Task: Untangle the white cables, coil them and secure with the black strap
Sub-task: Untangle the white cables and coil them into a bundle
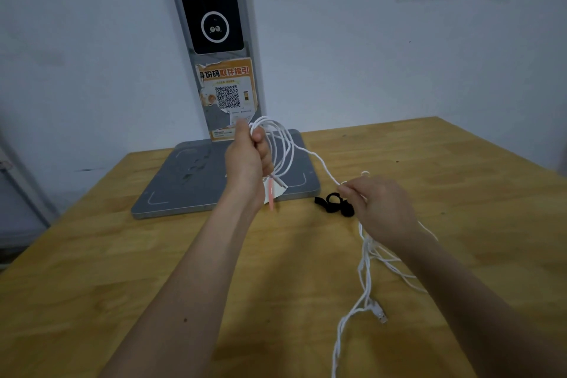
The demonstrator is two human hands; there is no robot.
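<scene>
The left hand (pixel 250 152) is up above the wooden table (pixel 153 255), with its fingers curled tight round a bunch of loops of the white cables (pixel 283 147). The loops hang down on the right side of the fist, and one white plug end (pixel 280 182) pokes out below it, next to a small white tag with a pink strip (pixel 271 196). From the loops one cable runs down and to the right to the right hand (pixel 379 209). The right hand is lower and nearer, and its thumb and fingertips pinch that cable. Under the right hand the rest of the cables drop to the table in a loose, twisty heap on the near right side. A plug with a metal tip (pixel 380 314) lies there, and a twisted pair of cables runs on toward the near edge of the picture. The black strap (pixel 333 202) lies on the table just left of the right hand, close to the near right corner of a flat grey base (pixel 184 181). A tall grey post (pixel 211 40) stands up from the far side of that base, with a black screen and a torn orange sticker with a square code (pixel 227 95) on it. A pale wall (pixel 399 40) is behind the table. No box or bowl holds the cables; some are in the hands and some are on the table.
</scene>
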